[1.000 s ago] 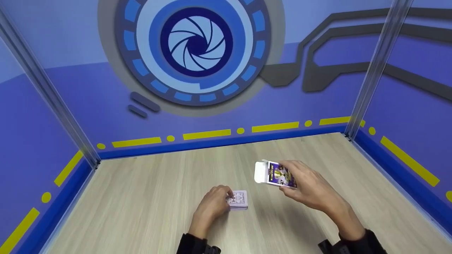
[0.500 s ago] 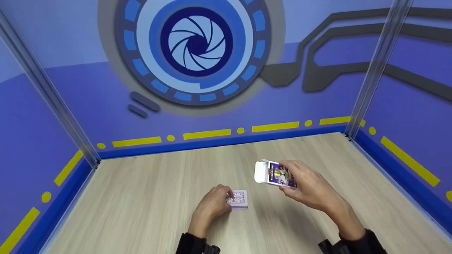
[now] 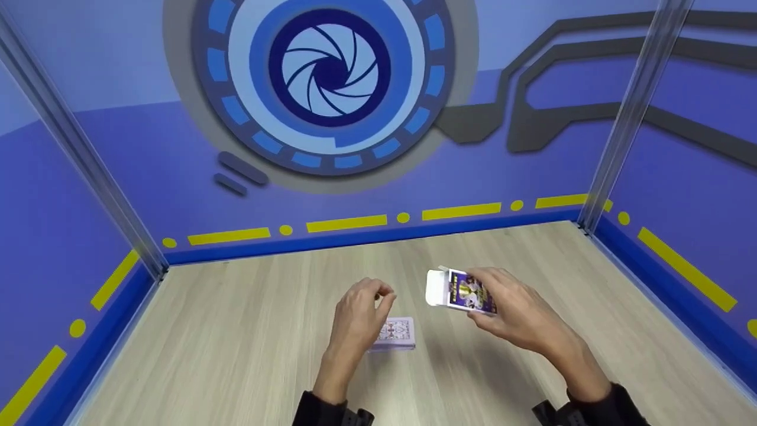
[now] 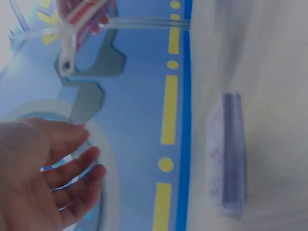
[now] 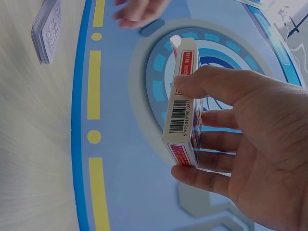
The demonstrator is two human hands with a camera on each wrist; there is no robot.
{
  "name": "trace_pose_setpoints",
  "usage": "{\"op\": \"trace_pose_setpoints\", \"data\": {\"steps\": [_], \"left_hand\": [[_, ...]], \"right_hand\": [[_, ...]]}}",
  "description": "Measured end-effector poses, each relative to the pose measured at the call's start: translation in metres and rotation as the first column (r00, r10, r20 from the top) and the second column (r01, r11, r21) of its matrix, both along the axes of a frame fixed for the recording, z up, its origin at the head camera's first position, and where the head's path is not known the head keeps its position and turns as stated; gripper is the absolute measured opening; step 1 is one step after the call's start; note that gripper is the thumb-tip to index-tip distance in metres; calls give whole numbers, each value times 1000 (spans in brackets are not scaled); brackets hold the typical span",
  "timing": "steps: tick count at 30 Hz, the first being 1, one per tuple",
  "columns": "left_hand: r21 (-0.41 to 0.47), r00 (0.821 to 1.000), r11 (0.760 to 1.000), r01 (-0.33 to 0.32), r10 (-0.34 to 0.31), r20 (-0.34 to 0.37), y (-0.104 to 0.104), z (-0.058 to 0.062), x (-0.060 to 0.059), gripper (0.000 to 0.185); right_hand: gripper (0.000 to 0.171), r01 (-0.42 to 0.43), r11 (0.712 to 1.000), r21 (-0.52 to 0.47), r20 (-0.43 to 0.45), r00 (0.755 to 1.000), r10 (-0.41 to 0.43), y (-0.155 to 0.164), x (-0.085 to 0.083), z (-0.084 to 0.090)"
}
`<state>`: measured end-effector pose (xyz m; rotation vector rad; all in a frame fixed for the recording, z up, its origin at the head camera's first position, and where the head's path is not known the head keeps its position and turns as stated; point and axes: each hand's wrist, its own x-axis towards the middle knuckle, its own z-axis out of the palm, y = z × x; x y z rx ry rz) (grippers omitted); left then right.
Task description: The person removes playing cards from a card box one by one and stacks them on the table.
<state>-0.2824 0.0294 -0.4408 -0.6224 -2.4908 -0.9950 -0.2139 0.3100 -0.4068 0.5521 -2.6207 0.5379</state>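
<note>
A deck of playing cards (image 3: 398, 331), patterned back up, lies stacked on the table (image 3: 254, 331). My left hand (image 3: 357, 316) is raised above the deck's left end, hiding part of it. Its fingers are loosely bent, and the left wrist view shows a gap between them and the deck (image 4: 227, 159). In my right hand (image 3: 523, 310) is a purple and white card box (image 3: 471, 291), gripped between thumb and fingers above the table. The box's white end flap stands open toward the left. A barcode shows on its narrow side (image 5: 180, 115) in the right wrist view.
Blue printed wall panels (image 3: 355, 236) border the table at the back and both sides. Metal posts (image 3: 621, 118) stand at the back corners.
My left hand has let go of the deck and risen up and away from it. The right hand and the card box have stayed in place.
</note>
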Motion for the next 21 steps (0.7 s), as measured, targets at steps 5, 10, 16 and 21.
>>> {"op": "trace_pose_setpoints", "data": {"steps": [5, 10, 16, 21], "left_hand": [[302, 994, 947, 109, -99, -49, 15, 15, 15, 11], [408, 976, 889, 210, -216, -31, 29, 17, 27, 7], [410, 963, 877, 252, -268, -20, 38, 14, 32, 12], [406, 958, 883, 235, -280, 54, 41, 8, 29, 15]], "right_hand": [[65, -2, 1000, 6, -9, 1000, 2, -2, 0, -1], [65, -22, 1000, 22, -9, 1000, 22, -6, 0, -3], [64, -38, 998, 44, -8, 999, 38, -11, -1, -4], [66, -47, 998, 48, 4, 999, 47, -14, 1, -3]]}}
